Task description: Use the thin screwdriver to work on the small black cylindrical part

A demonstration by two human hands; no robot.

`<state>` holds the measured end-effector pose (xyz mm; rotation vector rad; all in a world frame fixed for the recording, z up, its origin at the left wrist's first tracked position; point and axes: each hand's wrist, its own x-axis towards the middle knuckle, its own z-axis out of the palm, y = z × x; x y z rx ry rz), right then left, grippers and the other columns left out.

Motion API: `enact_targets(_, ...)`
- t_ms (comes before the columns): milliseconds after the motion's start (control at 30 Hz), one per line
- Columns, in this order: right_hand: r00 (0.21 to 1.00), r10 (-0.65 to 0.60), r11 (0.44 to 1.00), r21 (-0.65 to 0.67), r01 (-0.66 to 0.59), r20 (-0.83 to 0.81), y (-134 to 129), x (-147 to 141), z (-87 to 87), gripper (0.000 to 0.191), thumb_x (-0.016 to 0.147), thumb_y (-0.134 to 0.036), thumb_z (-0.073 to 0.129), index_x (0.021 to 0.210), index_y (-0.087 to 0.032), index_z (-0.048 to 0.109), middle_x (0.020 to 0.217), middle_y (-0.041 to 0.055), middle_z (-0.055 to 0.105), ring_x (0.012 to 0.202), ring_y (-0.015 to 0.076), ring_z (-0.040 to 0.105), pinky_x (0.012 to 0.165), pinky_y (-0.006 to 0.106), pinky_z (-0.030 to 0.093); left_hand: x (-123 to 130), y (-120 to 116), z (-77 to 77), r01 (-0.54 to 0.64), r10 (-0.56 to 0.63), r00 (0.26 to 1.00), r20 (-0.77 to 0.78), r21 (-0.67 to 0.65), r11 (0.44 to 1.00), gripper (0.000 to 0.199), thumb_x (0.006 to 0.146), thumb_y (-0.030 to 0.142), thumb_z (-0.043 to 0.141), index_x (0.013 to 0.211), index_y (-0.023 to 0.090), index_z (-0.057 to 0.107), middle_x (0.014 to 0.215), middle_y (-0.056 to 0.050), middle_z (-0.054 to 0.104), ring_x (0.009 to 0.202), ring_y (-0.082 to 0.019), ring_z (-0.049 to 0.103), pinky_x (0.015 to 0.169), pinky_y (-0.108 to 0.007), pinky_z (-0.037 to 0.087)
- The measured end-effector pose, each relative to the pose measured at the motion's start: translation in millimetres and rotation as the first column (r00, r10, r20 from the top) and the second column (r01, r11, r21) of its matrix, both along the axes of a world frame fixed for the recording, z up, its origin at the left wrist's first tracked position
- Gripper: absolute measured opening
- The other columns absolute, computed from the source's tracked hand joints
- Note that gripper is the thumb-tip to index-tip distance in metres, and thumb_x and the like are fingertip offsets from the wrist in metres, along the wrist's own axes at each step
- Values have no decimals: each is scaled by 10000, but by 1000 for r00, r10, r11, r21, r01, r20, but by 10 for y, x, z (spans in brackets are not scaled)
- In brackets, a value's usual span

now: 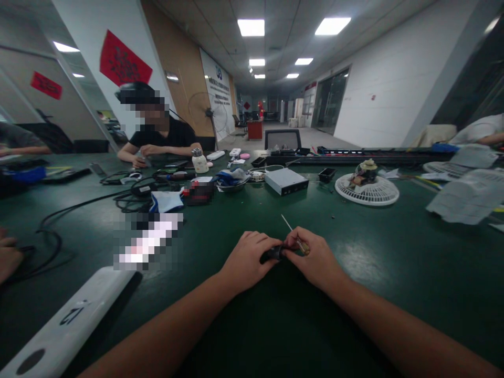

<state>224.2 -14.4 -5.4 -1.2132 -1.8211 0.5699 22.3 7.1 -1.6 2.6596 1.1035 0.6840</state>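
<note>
Green-topped workbench point(356, 257) fills my remote feed, stretching down a long, brightly lit office hall. Near its front edge, my left hand point(248, 261) is curled, its fingers pinching a small black object point(273, 254) whose exact kind I cannot tell. My right hand point(316, 257) sits just beside it, fingers pressed around the handle of a small screwdriver point(302, 244), the thin shaft angled up and away from the bench. Farther along lie a white fan guard point(367, 191) and a grey metal box point(286, 181). Across the bench, a co-worker point(157, 137) in a black shirt sits with forearms resting on it.
</note>
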Motion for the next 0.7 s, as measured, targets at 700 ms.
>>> enact_targets(700, 990, 93, 995, -20, -95, -103, -84, -45, 26, 278, 993, -336, 493, 1200, -217, 635, 990, 59, 709, 885, 198, 665, 792, 336, 504, 28, -56, 35, -183, 180, 978, 104, 11, 983, 248, 720, 112, 637, 940, 213, 581, 990, -22, 628, 964, -215, 571, 897, -388, 402)
